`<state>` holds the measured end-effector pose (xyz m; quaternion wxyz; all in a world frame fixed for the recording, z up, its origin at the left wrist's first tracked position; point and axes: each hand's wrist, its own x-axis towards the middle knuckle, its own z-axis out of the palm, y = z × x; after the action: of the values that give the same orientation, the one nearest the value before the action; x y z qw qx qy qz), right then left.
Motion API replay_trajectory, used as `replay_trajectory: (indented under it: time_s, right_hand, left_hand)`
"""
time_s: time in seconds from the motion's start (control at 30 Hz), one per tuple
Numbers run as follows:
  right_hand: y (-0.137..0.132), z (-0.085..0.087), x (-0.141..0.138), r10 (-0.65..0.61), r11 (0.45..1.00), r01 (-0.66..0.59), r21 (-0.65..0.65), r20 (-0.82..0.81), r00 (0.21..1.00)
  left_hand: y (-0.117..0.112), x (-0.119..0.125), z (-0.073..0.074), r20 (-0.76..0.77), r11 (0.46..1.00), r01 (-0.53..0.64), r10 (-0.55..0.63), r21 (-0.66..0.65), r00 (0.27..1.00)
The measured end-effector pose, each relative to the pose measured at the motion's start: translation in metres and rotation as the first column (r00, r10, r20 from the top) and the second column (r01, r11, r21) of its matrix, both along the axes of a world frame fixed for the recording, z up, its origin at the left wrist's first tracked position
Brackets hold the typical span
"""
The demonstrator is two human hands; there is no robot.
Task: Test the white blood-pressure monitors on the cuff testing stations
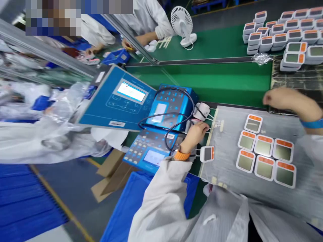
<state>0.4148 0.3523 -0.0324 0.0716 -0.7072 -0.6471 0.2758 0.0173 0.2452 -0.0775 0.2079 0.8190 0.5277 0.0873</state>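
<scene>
My left hand, with an orange watch strap at the wrist, is closed beside the blue instruments, its fingertips at some white leads. What it grips is hidden. Just behind it sits a white plug-like piece with leads. A small white device with a dark screen and orange strip lies next to my left wrist, leads at its side. My right hand, with a blue wristband, is blurred over the near edge of a black mat; its fingers are unclear. Several white devices with orange strips lie face up on the grey mat.
Blue instruments with screens and black cables stand at left. More devices are stacked at the back right, near a white fan. A metal frame bar crosses the upper left. Co-workers' hands are beyond it.
</scene>
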Motion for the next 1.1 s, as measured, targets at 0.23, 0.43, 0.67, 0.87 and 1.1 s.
replay_trajectory:
  time_s: [0.23, 0.43, 0.67, 0.87, 1.1]
  right_hand:
    - [-0.1, -0.035, -0.07, 0.16, 0.987, -0.157, -0.033, 0.206, 0.965]
    - [-0.128, -0.048, -0.049, 0.228, 0.962, -0.264, 0.067, 0.332, 0.915]
    - [-0.1, -0.031, -0.075, 0.233, 0.962, -0.26, 0.084, 0.247, 0.941]
    - [-0.078, -0.04, -0.163, -0.346, 0.936, 0.143, -0.323, -0.76, 0.549]
    - [-0.071, -0.054, -0.195, -0.572, 0.818, 0.086, -0.568, -0.789, 0.225]
  left_hand:
    - [-0.002, -0.002, 0.004, -0.028, 0.999, 0.028, -0.028, 0.02, 0.999]
    - [0.023, 0.017, 0.015, -0.006, 0.978, -0.04, 0.043, 0.203, 0.999]
    - [0.082, 0.031, 0.005, -0.013, 0.98, 0.199, -0.199, 0.001, 0.98]
    - [0.086, 0.025, 0.001, 0.187, 0.999, 0.034, -0.026, -0.04, 0.982]
    - [0.081, 0.014, -0.006, 0.336, 0.998, -0.065, 0.07, -0.028, 0.939]
